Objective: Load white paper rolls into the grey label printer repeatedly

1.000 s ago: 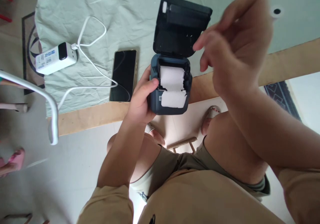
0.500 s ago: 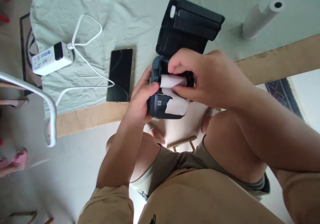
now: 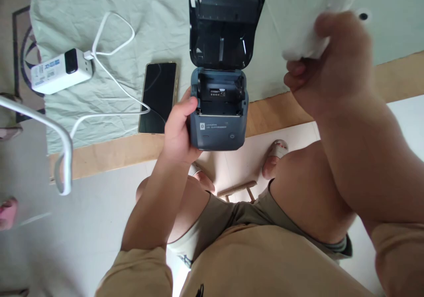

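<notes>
My left hand [image 3: 180, 127] grips a dark blue-grey portable label printer [image 3: 218, 131] by its left side, above the table's front edge. The printer's black lid [image 3: 223, 28] stands raised, and its paper bay [image 3: 218, 92] shows bare, with a small printed label inside. Out to the right, my right hand [image 3: 341, 58] is closed on a white paper roll [image 3: 308, 39], smeared by motion, its loose end hard to make out. Behind that hand, the black-cored end of a taller white roll [image 3: 364, 16] peeks out; the rest of it is mostly hidden.
A smartphone [image 3: 158, 96] lies left of the printer on a pale green cloth [image 3: 149, 19]. Farther left is a white power bank [image 3: 61, 72] with a white cable [image 3: 109, 65] looping across the phone. A white curved bar [image 3: 64, 142] crosses the left side. Below is a small wooden stool [image 3: 238, 189].
My right hand has lifted the small paper roll out of the printer and swung away to the right with it. The printer has turned more upright and shifted slightly left in view.
</notes>
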